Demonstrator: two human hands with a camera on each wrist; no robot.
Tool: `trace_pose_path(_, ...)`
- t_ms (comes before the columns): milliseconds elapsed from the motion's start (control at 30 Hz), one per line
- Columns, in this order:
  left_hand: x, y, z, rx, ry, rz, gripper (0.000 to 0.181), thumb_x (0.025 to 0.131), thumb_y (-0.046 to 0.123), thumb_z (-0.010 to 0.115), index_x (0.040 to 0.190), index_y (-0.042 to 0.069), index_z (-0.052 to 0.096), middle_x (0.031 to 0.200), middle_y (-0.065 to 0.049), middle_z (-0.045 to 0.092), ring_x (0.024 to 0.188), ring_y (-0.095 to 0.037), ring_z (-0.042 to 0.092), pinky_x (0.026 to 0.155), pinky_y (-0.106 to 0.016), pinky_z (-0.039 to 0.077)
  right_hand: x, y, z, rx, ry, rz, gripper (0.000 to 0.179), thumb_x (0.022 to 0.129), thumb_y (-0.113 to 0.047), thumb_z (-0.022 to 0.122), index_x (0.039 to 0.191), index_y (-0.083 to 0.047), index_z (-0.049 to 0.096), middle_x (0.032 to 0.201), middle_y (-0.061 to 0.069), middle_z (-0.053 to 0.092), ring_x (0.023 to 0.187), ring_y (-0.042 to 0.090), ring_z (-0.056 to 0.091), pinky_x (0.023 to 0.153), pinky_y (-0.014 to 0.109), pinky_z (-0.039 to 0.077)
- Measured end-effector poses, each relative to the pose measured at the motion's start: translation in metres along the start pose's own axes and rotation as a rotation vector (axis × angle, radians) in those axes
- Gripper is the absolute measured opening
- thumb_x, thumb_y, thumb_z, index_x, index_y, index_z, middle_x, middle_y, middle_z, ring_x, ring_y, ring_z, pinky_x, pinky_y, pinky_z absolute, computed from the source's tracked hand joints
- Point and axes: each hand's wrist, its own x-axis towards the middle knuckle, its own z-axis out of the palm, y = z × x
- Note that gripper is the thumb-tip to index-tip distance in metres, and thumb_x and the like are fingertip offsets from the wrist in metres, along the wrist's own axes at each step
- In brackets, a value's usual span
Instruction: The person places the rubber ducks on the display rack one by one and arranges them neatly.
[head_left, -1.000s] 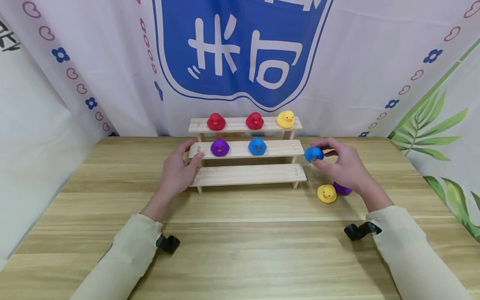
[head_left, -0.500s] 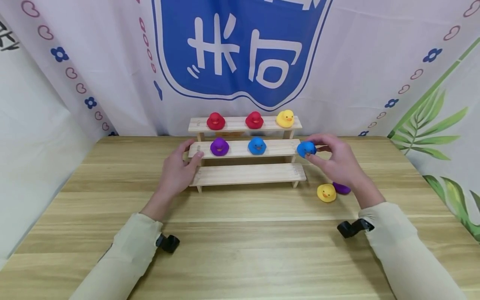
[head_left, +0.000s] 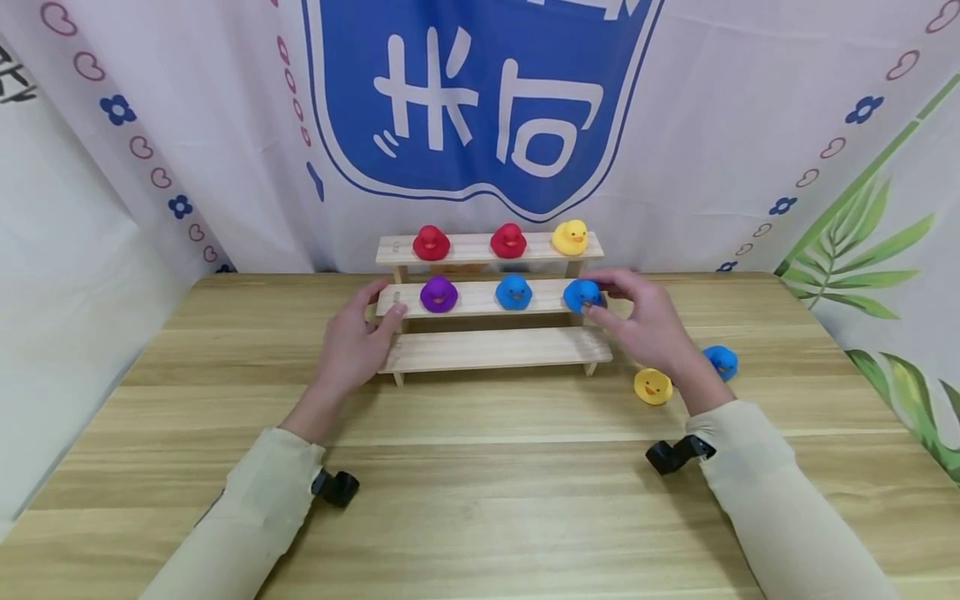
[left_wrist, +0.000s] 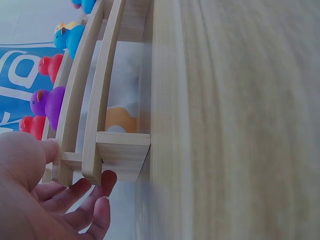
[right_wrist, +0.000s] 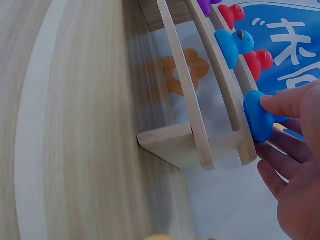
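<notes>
A three-tier wooden stand (head_left: 495, 348) stands at the back of the table. My left hand (head_left: 356, 340) holds its left end, thumb on the middle tier and fingers around the edges in the left wrist view. My right hand (head_left: 648, 321) pinches a blue rubber duck (head_left: 582, 295) at the right end of the middle tier; in the right wrist view that duck (right_wrist: 258, 117) sits against the board under my thumb. On the same tier are a purple duck (head_left: 438, 294) and another blue duck (head_left: 513, 292). Two red ducks, the left one (head_left: 431, 243) included, and a yellow duck (head_left: 570, 237) occupy the top tier.
Right of the stand, a yellow duck (head_left: 653, 387) and a blue duck (head_left: 722, 363) lie on the wooden table (head_left: 480, 508), partly beside my right forearm. A printed curtain (head_left: 712, 125) hangs close behind the stand.
My right hand has carried the blue duck leftward from beside the stand onto the middle tier's right end. Its forearm now hides the loose purple duck and uncovers a blue one. My left hand stays put.
</notes>
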Motion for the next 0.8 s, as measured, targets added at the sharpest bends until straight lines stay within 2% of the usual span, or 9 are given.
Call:
trace_pose_path(467,-0.0009,0.0009,0.0000,-0.011,-0.003,-0.003,0.068,0.110,0.047,0.052,0.168,0.018,0.031,0.168,-0.021,0.041,0.125,-0.043,0.067,0.099,-0.053,0.059,0.0064,0.0016,0.0049,-0.010,-0.040,0.028,0.043,0.103,-0.012,0.068,0.146,-0.008,0.061,0.146,0.013,0.064,0.136,0.036,0.058,0.117,0.058,0.046)
trace_pose_path(800,-0.0003,0.0007,0.0006,-0.002,0.001,0.002,0.068,0.111,0.046,0.052,0.168,0.017,0.031,0.167,-0.021,0.041,0.125,-0.042,0.067,0.099,-0.053,0.059,0.0072,0.0023,0.0063,-0.014,-0.037,0.033,0.044,0.104,-0.013,0.067,0.148,-0.010,0.060,0.149,0.013,0.063,0.135,0.035,0.057,0.111,0.058,0.050)
